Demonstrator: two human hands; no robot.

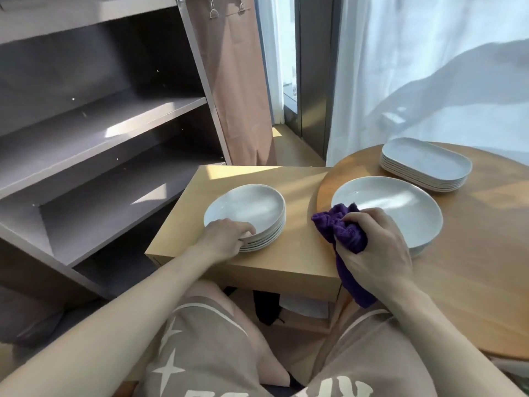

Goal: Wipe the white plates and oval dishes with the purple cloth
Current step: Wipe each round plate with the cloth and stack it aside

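Now: three dish stacks; left hand (226, 236) fingers gripping round-plate stack (249, 213); right hand (375, 247) fingers clutching purple cloth (343, 233).

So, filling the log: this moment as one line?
left hand: on plate stack | right hand: holding purple cloth | oval dishes: untouched

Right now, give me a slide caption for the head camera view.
Left hand grips the stacked round plates while right hand holds the purple cloth beside a large plate; oval dishes wait behind.
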